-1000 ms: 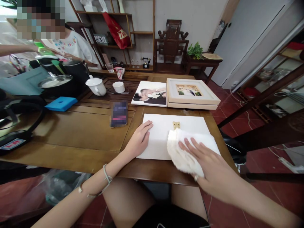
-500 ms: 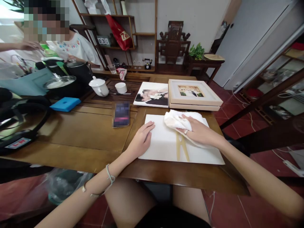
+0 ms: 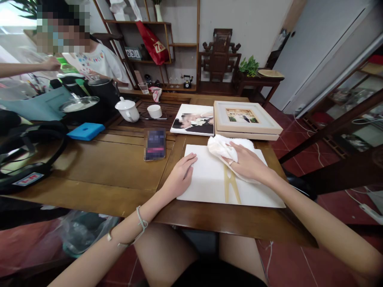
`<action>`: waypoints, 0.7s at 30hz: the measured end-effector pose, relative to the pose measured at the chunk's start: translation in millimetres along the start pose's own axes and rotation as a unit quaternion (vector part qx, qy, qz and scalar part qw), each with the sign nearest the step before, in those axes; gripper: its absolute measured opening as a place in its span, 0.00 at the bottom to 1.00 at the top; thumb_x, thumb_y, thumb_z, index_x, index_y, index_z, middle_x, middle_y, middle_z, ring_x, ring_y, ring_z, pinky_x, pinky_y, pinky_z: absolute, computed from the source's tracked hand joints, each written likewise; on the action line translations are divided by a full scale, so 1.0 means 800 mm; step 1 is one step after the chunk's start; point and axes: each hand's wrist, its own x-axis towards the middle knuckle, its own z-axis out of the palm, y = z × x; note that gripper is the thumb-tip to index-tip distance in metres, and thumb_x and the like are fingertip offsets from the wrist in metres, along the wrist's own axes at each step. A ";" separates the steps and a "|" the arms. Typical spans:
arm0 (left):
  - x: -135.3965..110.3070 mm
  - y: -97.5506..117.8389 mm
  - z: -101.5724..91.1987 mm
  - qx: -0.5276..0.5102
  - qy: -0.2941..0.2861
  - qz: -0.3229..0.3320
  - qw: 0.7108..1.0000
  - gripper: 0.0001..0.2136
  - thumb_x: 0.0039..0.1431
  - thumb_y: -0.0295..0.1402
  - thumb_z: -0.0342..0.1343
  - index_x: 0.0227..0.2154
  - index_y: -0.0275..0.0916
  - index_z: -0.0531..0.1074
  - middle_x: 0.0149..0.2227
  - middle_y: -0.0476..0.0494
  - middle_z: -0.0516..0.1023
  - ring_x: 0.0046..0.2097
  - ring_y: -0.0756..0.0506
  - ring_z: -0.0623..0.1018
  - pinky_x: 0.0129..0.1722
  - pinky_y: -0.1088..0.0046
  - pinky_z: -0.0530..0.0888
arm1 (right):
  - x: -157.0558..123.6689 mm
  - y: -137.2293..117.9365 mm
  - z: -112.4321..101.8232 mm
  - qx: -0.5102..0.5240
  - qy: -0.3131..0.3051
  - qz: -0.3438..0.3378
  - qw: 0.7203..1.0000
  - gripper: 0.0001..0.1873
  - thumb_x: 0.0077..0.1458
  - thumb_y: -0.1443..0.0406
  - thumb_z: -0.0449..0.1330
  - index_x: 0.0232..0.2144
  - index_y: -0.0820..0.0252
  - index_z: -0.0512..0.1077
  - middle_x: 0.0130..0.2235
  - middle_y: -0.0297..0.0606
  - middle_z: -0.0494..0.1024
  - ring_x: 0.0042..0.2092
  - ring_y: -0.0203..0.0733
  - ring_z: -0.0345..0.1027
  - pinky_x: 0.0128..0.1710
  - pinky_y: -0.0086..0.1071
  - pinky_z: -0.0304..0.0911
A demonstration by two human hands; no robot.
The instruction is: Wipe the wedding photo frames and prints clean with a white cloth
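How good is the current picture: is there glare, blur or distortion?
Head view: upper-left corner is overbright; the table has sheen along its front edge; pixel blocks cover most of the phone; the door leans, perhaps from lens distortion; the right hand and white cloth show little blur.

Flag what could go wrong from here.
The cloth under the right hand hides the top of the tan forked piece and might snag on it. A longer stroke could bump the stacked frames close behind. The white board lies near the table edge and might slide if the left hand lifts.
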 end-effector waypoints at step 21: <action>0.002 0.000 -0.001 -0.001 0.003 0.000 1.000 0.19 0.65 0.26 0.40 0.53 0.34 0.70 0.60 0.34 0.69 0.64 0.41 0.66 0.64 0.53 0.63 | 0.006 -0.040 0.029 -0.188 -0.002 -0.098 0.977 0.42 0.49 0.65 0.57 0.61 0.90 0.54 0.65 0.69 0.53 0.67 0.68 0.42 0.66 0.55 0.40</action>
